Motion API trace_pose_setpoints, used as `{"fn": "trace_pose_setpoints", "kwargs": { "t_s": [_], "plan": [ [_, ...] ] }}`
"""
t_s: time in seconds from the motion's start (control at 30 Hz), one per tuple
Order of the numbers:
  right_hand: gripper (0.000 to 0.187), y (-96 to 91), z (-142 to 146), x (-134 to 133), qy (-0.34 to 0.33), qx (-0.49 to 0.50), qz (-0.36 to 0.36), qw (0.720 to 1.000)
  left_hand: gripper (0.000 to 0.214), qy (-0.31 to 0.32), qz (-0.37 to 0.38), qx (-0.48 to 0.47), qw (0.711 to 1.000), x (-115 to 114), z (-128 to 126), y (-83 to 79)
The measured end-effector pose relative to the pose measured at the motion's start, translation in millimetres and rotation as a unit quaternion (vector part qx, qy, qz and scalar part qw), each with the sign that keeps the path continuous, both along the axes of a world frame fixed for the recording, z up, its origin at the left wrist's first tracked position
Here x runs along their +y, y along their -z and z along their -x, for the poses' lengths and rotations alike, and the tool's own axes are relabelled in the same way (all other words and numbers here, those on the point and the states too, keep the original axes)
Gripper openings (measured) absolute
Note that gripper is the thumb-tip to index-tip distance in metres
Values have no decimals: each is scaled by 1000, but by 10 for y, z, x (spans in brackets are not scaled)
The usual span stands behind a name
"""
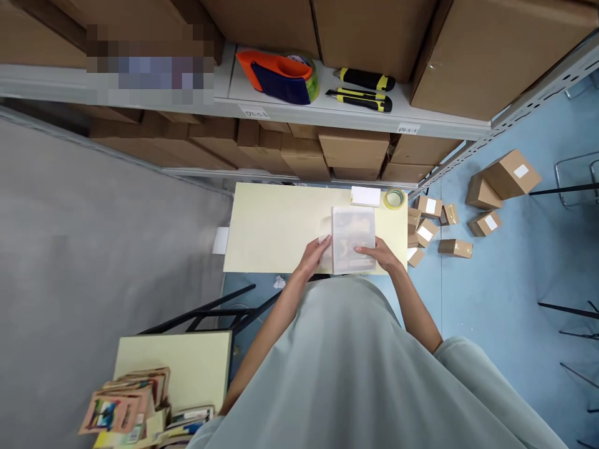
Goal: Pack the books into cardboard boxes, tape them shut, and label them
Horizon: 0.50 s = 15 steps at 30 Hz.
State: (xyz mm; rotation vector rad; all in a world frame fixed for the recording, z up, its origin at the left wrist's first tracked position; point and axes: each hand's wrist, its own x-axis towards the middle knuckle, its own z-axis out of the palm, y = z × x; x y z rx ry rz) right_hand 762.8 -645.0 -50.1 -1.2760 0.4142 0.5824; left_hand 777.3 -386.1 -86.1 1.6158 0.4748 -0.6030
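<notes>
Over the cream table (276, 231) lies a flat packet (354, 240) in cloudy, see-through plastic wrap, with a blurred print showing through. My right hand (380, 254) grips its right side, thumb on top and the other fingers hidden behind the edge. At the left side, my left hand (316, 254) pinches a loose flap of the plastic wrap (326, 232). Behind the packet are a white box (365, 196) and a roll of tape (394, 199).
A shelf (299, 112) with cardboard boxes overhangs the table's far side. On it lie an orange and blue tape dispenser (281, 76) and box cutters (365, 90). Several small cartons (456, 248) are on the floor at right. Old booklets (135, 405) cover part of a lower-left table.
</notes>
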Motion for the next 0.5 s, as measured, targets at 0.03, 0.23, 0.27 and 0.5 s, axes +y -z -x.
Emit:
{"fn": "trace_pose_setpoints", "kwargs": {
  "t_s": [0.03,0.23,0.27,0.5],
  "plan": [
    [69,4,-25,1,-2,-6,8,1000,82,-6,20,-21,1000,5,-16,-47],
    [63,100,-27,142,-4,-40,60,997,70,2,-14,-102,995,115,-117,-157],
    [63,112,-10,194,1,-46,67,997,66,1,-21,-118,993,131,-129,-171],
    [66,97,111,651,52,-86,95,990,46,-41,-59,-181,981,372,-186,-357]
  ]
}}
